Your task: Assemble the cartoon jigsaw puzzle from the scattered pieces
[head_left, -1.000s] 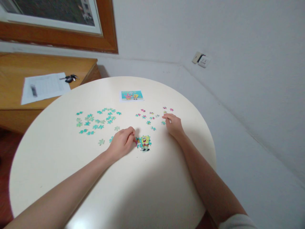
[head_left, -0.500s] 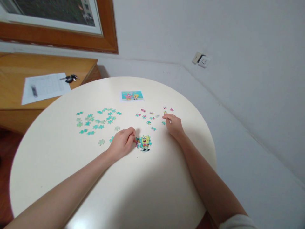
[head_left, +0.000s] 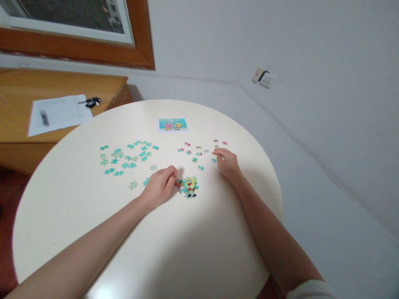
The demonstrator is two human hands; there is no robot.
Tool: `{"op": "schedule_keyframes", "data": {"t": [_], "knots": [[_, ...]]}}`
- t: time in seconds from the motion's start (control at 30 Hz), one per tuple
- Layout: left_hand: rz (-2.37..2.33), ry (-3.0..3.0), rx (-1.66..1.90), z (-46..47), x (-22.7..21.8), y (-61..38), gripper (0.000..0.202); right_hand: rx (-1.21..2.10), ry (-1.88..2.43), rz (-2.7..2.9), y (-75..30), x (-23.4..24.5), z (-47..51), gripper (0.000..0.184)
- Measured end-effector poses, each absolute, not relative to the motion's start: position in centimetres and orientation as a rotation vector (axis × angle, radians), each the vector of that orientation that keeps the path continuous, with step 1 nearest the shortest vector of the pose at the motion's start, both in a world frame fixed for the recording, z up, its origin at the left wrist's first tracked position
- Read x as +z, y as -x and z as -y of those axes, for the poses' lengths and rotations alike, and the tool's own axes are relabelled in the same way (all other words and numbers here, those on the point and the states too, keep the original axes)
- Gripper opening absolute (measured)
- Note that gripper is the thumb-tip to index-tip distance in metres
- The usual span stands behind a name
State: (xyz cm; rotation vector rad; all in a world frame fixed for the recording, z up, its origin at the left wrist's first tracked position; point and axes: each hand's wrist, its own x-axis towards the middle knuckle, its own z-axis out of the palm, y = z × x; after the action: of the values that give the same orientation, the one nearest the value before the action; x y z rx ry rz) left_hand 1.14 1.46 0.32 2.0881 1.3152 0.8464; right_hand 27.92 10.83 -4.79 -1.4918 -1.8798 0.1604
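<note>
Resting at nine o'clock of the joined puzzle section [head_left: 191,187], your left hand [head_left: 159,182] is loosely curled, thumb and forefinger close together at the section's left edge; you cannot tell from here whether they pinch or touch it. At two o'clock of that section, your right hand [head_left: 228,163] lies with fingers bent, just beside a teal piece [head_left: 214,160]; whatever might be under your fingers is hidden. Pink, yellow and teal loose pieces [head_left: 194,160] spread from twelve to one o'clock. Your mostly teal pieces [head_left: 114,161] lie scattered toward ten. Between eleven and twelve, a picture card [head_left: 171,125] lies flat near the far rim of your round white table [head_left: 124,257].
</note>
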Motion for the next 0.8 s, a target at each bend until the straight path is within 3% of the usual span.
{"op": "schedule_keyframes", "data": {"t": [0.8], "knots": [[-1.382, -2.037, 0.831, -1.52, 0.41, -1.22, 0.015, 0.184, 1.508, 1.876, -27.86, -4.64, -10.70, 0.031]]}}
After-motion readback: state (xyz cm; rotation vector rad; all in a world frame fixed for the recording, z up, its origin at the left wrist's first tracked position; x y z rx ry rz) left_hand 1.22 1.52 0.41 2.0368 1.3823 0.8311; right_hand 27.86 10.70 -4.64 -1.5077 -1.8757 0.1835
